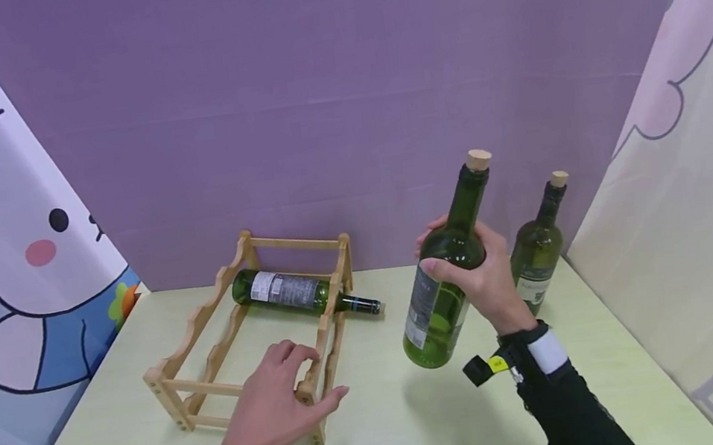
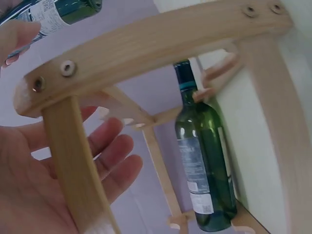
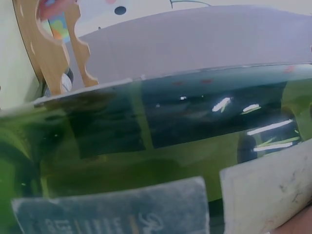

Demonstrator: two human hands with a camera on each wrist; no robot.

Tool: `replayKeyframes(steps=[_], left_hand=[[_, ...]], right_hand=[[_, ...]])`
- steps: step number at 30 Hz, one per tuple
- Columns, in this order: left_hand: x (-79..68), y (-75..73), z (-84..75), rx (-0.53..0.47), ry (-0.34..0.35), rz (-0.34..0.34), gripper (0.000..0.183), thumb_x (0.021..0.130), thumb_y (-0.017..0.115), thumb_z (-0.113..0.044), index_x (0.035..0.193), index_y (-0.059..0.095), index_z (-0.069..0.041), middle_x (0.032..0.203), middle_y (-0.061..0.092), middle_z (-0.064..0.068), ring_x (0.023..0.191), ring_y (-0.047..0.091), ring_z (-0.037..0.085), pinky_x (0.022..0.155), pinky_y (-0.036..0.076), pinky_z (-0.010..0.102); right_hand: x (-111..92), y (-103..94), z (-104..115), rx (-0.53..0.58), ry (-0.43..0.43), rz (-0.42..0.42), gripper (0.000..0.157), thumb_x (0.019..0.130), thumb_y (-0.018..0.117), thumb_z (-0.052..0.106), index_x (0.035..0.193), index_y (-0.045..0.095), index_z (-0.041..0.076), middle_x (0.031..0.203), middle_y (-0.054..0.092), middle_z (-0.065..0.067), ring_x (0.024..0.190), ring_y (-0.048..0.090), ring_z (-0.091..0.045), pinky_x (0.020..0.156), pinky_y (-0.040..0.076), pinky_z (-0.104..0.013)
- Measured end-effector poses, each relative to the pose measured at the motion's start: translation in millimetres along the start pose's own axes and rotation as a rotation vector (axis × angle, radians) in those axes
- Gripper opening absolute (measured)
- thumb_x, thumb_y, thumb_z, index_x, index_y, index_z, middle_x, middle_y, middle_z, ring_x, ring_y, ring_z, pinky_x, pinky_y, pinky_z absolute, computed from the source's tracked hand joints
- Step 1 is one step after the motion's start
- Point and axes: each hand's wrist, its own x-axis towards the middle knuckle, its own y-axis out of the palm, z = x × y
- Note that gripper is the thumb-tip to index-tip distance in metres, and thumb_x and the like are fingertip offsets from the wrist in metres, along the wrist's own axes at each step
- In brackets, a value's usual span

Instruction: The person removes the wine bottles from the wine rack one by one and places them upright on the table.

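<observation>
My right hand [image 1: 490, 287] grips a corked green wine bottle [image 1: 452, 241] around its shoulder, thumb across the near side. The bottle is held tilted above the table, cork end up; its green glass [image 3: 170, 170] and labels fill much of the right wrist view. My left hand [image 1: 272, 406] is at the near right corner of a wooden wine rack [image 1: 196, 319], fingers loosely bent and spread, holding nothing. In the left wrist view its fingers [image 2: 117, 168] show beyond a rack bar. Another wine bottle [image 1: 291, 291] lies across the rack's far part, neck pointing right.
A third corked wine bottle [image 1: 539, 247] stands upright at the right, partly behind my right hand and wrist. The pale table [image 1: 384, 429] ends at a purple backdrop [image 1: 341, 104], with printed cartoon panels on both sides.
</observation>
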Motion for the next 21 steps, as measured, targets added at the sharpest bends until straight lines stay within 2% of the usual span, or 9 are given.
replayKeyframes(steps=[6, 10, 13, 17, 21], left_hand=[[-1.4, 0.3, 5.0, 0.087, -0.020, 0.019, 0.047, 0.077, 0.078, -0.064, 0.093, 0.065, -0.022, 0.082, 0.055, -0.011, 0.071, 0.048, 0.005, 0.057, 0.039, 0.021], [-0.1, 0.7, 7.5, 0.176, -0.026, 0.075, 0.046, 0.079, 0.074, -0.067, 0.075, 0.059, -0.023, 0.065, 0.045, -0.012, 0.059, 0.040, 0.004, 0.050, 0.031, 0.021], [1.9, 1.4, 8.9, 0.198, -0.029, 0.130, 0.047, 0.083, 0.071, -0.065, 0.065, 0.052, -0.026, 0.056, 0.036, -0.013, 0.050, 0.035, 0.005, 0.047, 0.025, 0.022], [3.3, 3.2, 10.3, 0.212, -0.048, 0.184, 0.052, 0.087, 0.068, -0.060, 0.055, 0.043, -0.028, 0.049, 0.026, -0.015, 0.044, 0.033, 0.005, 0.046, 0.024, 0.023], [3.3, 6.5, 11.2, 0.228, -0.041, 0.168, 0.056, 0.087, 0.068, -0.053, 0.048, 0.037, -0.027, 0.046, 0.021, -0.016, 0.043, 0.032, 0.006, 0.046, 0.024, 0.024]], right_hand=[[9, -10.1, -8, -0.037, 0.012, -0.040, 0.048, 0.084, 0.076, 0.003, 0.127, 0.057, -0.002, 0.111, 0.073, -0.003, 0.102, 0.074, -0.020, 0.091, 0.057, -0.038], [16, -17.4, -16, -0.072, 0.026, -0.079, 0.047, 0.085, 0.077, 0.005, 0.127, 0.059, 0.000, 0.110, 0.073, -0.001, 0.100, 0.074, -0.018, 0.090, 0.057, -0.036], [21, -22.5, -22, -0.097, 0.051, -0.112, 0.046, 0.085, 0.077, 0.008, 0.127, 0.060, 0.002, 0.110, 0.073, -0.001, 0.100, 0.073, -0.018, 0.088, 0.057, -0.034], [27, -28.5, -31, -0.129, 0.085, -0.149, 0.045, 0.086, 0.078, 0.011, 0.127, 0.062, 0.006, 0.111, 0.074, -0.002, 0.101, 0.072, -0.017, 0.089, 0.055, -0.035], [33, -35.0, -40, -0.172, 0.101, -0.177, 0.046, 0.086, 0.079, 0.013, 0.128, 0.063, 0.008, 0.114, 0.074, -0.003, 0.103, 0.071, -0.015, 0.091, 0.053, -0.037]])
